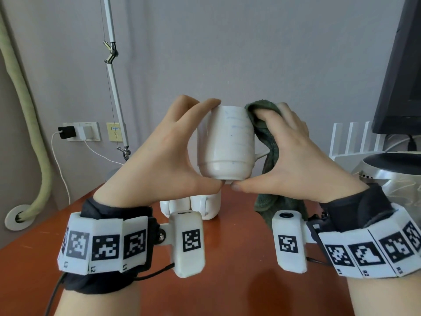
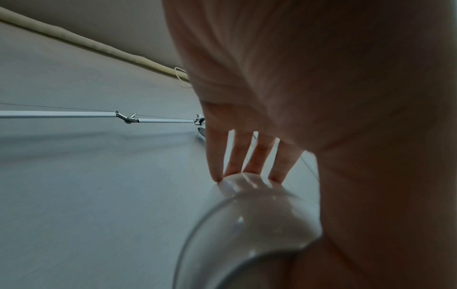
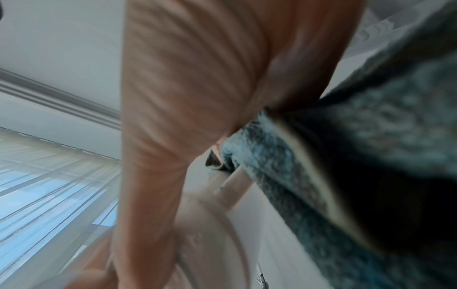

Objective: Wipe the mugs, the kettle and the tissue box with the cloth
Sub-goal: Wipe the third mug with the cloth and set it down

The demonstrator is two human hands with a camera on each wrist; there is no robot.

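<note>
A white mug (image 1: 225, 142) is held up in the air above the table, its handle pointing right. My left hand (image 1: 205, 144) pinches it, fingertips on its top end and thumb under its base; the left wrist view shows those fingers (image 2: 237, 154) spread on the mug (image 2: 247, 224). My right hand (image 1: 257, 149) grips a dark green cloth (image 1: 266, 137) and presses it on the mug's right side, thumb at the base. The cloth (image 3: 371, 156) hangs down past the wrist beside the mug (image 3: 210, 224). A shiny kettle (image 1: 391, 176) stands at the right edge. No tissue box shows.
More white mugs (image 1: 200, 206) stand on the brown table (image 1: 227, 281) right under the held one. A dark monitor (image 1: 401, 65) and a white slatted rack (image 1: 350, 142) are at the back right. A lamp arm (image 1: 114, 87) rises at the back left.
</note>
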